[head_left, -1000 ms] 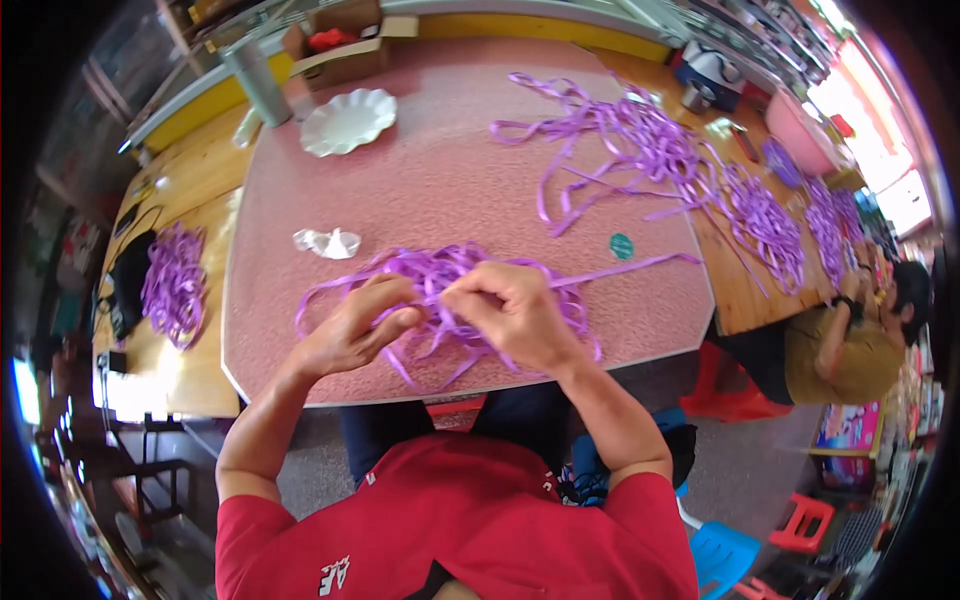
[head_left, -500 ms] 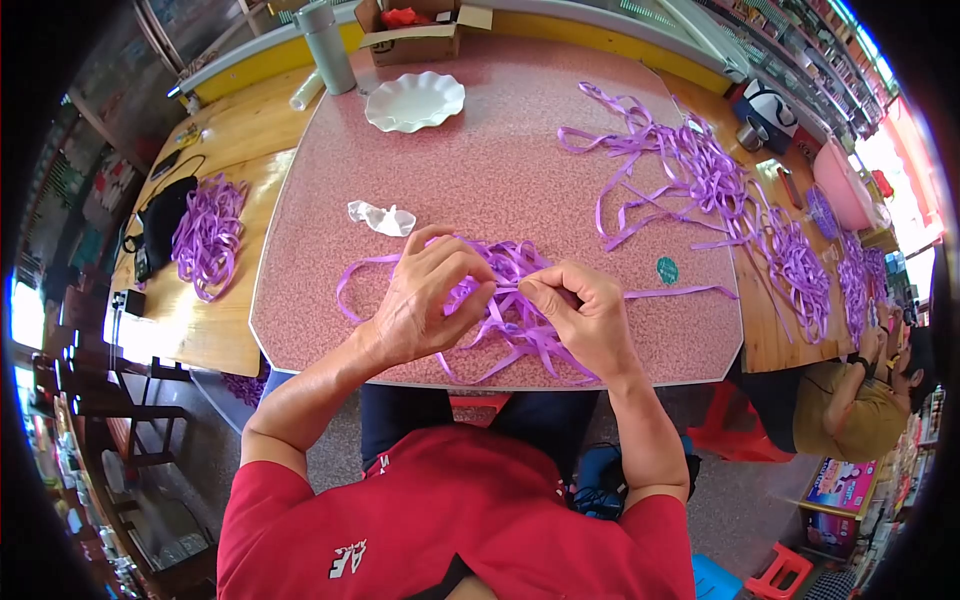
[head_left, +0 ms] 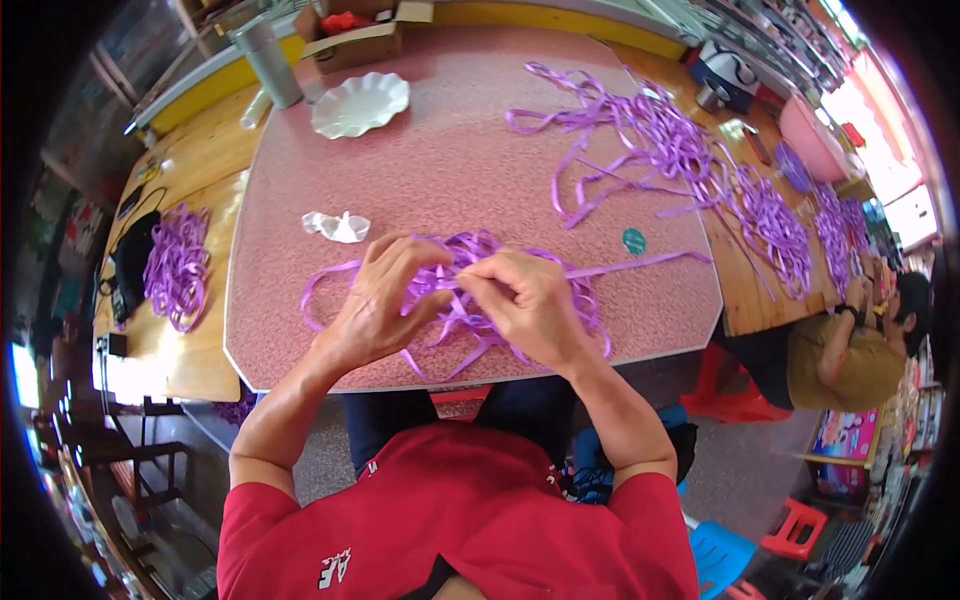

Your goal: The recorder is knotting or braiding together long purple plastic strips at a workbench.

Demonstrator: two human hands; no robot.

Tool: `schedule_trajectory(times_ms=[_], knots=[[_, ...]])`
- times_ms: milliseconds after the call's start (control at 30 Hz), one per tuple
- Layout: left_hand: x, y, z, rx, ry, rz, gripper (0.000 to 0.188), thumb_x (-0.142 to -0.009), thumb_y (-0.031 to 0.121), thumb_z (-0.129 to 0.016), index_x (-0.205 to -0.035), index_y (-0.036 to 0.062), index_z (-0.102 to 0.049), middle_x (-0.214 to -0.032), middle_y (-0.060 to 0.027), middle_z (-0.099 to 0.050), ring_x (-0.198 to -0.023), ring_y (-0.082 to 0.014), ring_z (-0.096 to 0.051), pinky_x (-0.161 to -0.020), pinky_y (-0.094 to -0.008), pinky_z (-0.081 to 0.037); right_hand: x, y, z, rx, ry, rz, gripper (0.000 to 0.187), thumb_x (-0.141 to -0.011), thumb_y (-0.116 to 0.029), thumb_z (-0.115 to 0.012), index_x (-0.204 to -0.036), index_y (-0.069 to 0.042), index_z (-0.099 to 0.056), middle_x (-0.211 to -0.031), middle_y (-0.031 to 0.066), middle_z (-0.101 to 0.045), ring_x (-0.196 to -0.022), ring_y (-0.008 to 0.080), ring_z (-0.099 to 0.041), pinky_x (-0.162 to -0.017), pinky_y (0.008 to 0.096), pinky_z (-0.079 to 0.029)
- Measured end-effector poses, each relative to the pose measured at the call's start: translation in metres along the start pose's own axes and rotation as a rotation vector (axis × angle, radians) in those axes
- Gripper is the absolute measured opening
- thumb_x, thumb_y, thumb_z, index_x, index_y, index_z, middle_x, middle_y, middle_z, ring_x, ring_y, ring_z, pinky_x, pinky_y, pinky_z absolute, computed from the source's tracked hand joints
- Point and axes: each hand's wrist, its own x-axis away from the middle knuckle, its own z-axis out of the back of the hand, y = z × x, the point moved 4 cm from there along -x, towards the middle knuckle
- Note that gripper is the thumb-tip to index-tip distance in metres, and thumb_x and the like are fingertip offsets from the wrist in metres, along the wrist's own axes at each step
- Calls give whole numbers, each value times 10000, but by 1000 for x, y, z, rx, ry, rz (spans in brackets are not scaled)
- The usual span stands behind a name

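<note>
A tangled heap of purple ribbon (head_left: 470, 335) lies at the near edge of the pink speckled table, under both hands. My left hand (head_left: 382, 298) arches over its left part, fingers stretched forward and the thumb apart from them. From the right, my right hand (head_left: 522, 300) reaches in with thumb and index finger pinched on the purple ribbon, close to the left fingertips. Its exact grip is partly hidden by the fingers. One loop sticks out left of the heap, and a single strand runs off to the right across the tabletop.
Beyond my left hand sits a crumpled white wrapper (head_left: 337, 227). Farther back are a scalloped white plate (head_left: 360, 104), a grey-green flask (head_left: 268, 65) and a cardboard box (head_left: 352, 48). More purple ribbon (head_left: 660, 140) spreads at the right; another bundle (head_left: 178, 268) lies left. A co-worker (head_left: 850, 345) sits right.
The view has turned, so the table appears shifted left. My right hand has come closer to the left one. The left thumb and fingers, pinched together before, are now apart.
</note>
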Motion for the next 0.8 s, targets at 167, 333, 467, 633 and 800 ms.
schedule_trajectory(times_ms=[167,333,467,633,800], knots=[[11,-8,10,-47,-299,-170,101,-873,84,-660,-877,20,-582,-830,-102,-588,-848,-310,-598,-932,-449,-448,-2,0,-2,83,-74,59,90,-848,-96,-738,-921,-48,-715,-850,101,-670,-738,243,-652,-635,351,-494],[22,-17,25,-73,-271,-47,99,-883,79,-659,-855,11,-592,-800,-112,-596,-810,-323,-599,-887,-442,-469,4,42,66,253,61,109,114,-859,-85,-730,-962,-35,-730,-905,88,-684,-847,209,-645,-754,328,-496],[28,-25,29,-104,-278,-22,110,-886,93,-664,-848,14,-597,-793,-116,-597,-808,-319,-601,-897,-445,-468,16,61,66,320,-115,6,132,-836,-85,-740,-958,-37,-730,-928,77,-665,-911,229,-627,-797,354,-489],[27,-22,26,-112,-258,-40,117,-889,108,-666,-858,13,-603,-785,-120,-595,-809,-315,-603,-922,-444,-461,25,68,42,552,-73,16,168,-799,-168,-771,-929,-66,-736,-885,61,-620,-940,267,-581,-858,398,-459],[25,-21,32,-178,-183,-46,130,-903,130,-659,-866,15,-611,-783,-113,-600,-802,-307,-604,-902,-432,-458,24,64,33,657,-107,24,191,-767,-194,-793,-920,-92,-739,-937,44,-600,-959,259,-566,-863,398,-449]])
